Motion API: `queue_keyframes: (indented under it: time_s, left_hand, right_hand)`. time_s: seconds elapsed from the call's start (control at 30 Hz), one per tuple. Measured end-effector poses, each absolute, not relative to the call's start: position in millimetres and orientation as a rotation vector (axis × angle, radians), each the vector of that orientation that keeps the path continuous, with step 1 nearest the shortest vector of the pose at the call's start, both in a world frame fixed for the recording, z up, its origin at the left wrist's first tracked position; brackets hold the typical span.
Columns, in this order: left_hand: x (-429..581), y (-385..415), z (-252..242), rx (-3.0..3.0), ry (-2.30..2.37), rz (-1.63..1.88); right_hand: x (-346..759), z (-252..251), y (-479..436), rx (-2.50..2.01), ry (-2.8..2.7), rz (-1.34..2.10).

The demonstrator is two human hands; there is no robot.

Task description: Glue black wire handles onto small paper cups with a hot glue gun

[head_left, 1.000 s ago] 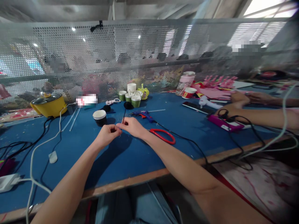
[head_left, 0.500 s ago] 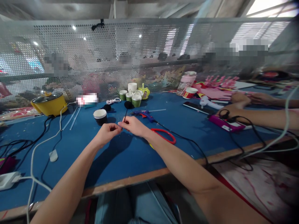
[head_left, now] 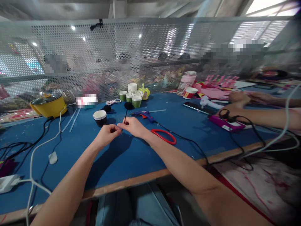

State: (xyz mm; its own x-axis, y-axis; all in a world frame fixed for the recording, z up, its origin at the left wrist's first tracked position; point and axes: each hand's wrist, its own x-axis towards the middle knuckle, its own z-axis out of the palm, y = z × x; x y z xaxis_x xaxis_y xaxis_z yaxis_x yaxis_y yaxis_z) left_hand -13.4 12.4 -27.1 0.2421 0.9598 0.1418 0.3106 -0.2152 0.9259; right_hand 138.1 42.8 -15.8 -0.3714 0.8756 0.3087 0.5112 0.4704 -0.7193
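Observation:
Between my hands stands a thin black stem with a round black head (head_left: 128, 105), tilted slightly. My right hand (head_left: 134, 126) pinches the stem between thumb and fingers. My left hand (head_left: 107, 135) is closed at its lower end, its fingertips touching those of the right; the small part in them is hidden. Just beyond the left hand is a black paper cup with a white rim (head_left: 100, 115). Another black round piece (head_left: 107, 108) lies behind the cup. A blue glue gun (head_left: 147, 116) rests past my right hand, and a red looped handle (head_left: 174, 138) lies beside my right forearm.
Several small green-and-white cups (head_left: 136, 102) stand at the back near a yellow pumpkin-shaped piece (head_left: 145, 93). A yellow electric pot (head_left: 50, 106) is at far left. Cables and a purple power strip (head_left: 227, 123) cross the right side, near another person's arms (head_left: 258, 114).
The view has shifted very slightly. Both hands keep their pinch on the black stem, with hardly any movement.

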Motion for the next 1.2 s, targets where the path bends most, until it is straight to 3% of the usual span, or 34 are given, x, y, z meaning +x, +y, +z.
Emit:
queue_keyframes:
  time_s: [0.2, 0.4, 0.77, 1.2]
  left_hand:
    - [-12.1, 12.2, -29.2, 1.652, 1.174, 0.992]
    - [-15.3, 13.9, -31.8, 1.613, 1.145, 0.974]
    - [-16.9, 12.5, -25.2, 1.718, 1.172, 0.966]
    - [-10.4, 11.8, -28.5, 1.636, 1.205, 1.039]
  right_hand:
    - [137.3, -17.5, 41.9, -1.173, -2.031, 0.669]
    - [140.1, -12.9, 37.1, -0.955, -2.038, 1.077]
    - [140.1, -14.1, 42.0, -1.098, -2.093, 0.747]
    - [135.7, -15.5, 40.0, -1.227, -2.023, 0.645]
